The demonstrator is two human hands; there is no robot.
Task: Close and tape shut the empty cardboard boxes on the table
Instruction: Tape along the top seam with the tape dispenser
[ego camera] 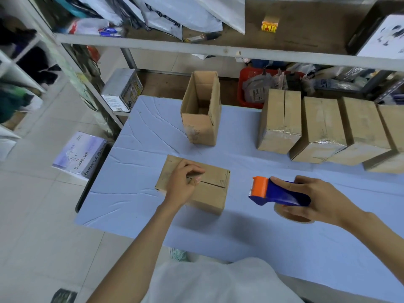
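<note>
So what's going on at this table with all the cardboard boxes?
A person is sealing boxes on a blue-covered table. Their left hand rests, fingers curled, on a closed box in front of them, whose top seam shows no tape yet. Their right hand holds a blue and orange tape dispenser just to the right of it. Farther back an open box stands upright, and a row of taped boxes sits on the right.

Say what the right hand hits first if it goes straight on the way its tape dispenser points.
Most likely the closed box under the left hand. The right hand aims the tape dispenser at the box's right end, with only bare table between. Height is unclear, so it could meet the side or skim the top.
</note>
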